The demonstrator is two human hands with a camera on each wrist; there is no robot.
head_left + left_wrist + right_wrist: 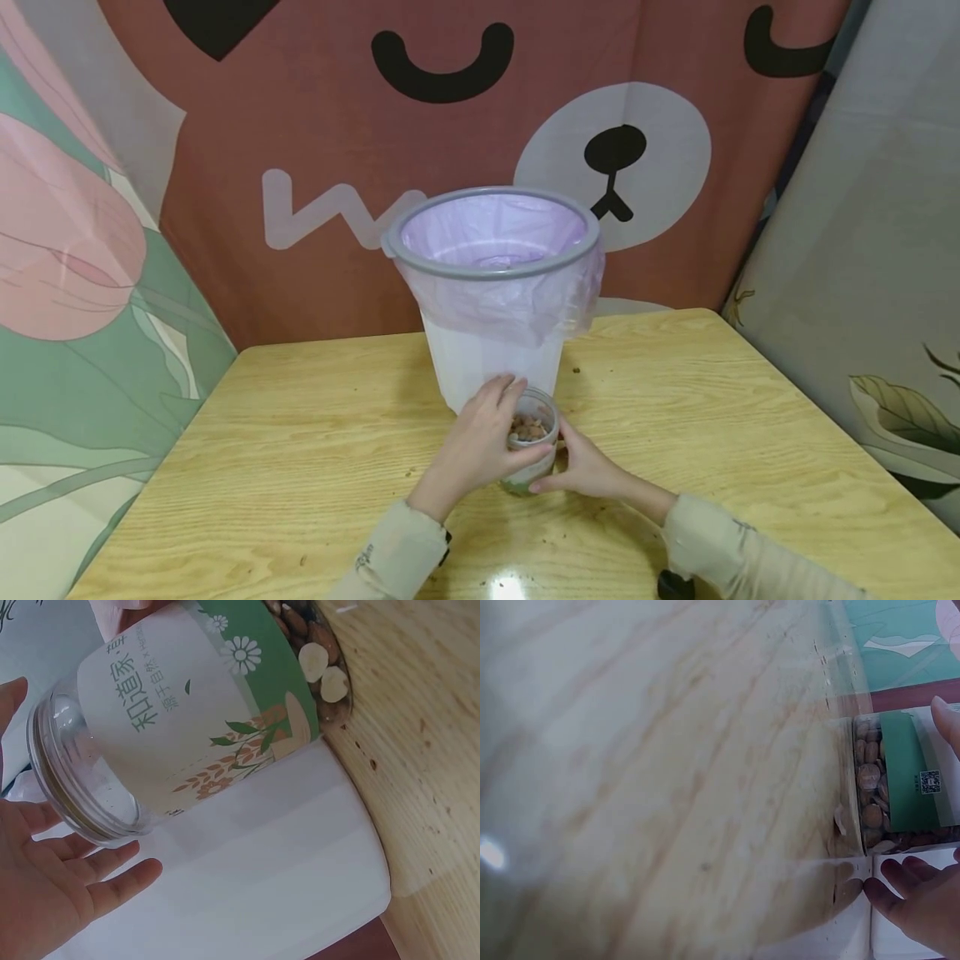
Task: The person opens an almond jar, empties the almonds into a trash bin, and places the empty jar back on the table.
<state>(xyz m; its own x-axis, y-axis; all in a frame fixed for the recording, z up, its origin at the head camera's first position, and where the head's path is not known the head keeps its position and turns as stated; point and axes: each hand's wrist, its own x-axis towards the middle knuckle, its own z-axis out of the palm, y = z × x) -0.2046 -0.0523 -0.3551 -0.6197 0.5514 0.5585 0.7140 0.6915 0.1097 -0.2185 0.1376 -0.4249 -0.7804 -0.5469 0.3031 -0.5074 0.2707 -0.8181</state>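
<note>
A clear plastic jar (528,472) of nuts stands upright on the table with its top uncovered, close in front of a white bin. Its wrap-around label (172,712) is white and green, and almonds and pale round nuts (322,671) show through the bottom. My left hand (480,433) is around the jar's left side near the rim, fingers spread and fairly straight in the left wrist view. On the other side, my right hand (588,467) holds the jar low, its thumb (949,727) over the label and its fingers (907,892) round the opposite side.
The bin (487,358) is lined with a translucent purple bag (502,300) held by a grey ring (487,271). The wood-grain table (300,467) has a few small dark specks. Printed cloth (315,108) hangs behind and at both sides.
</note>
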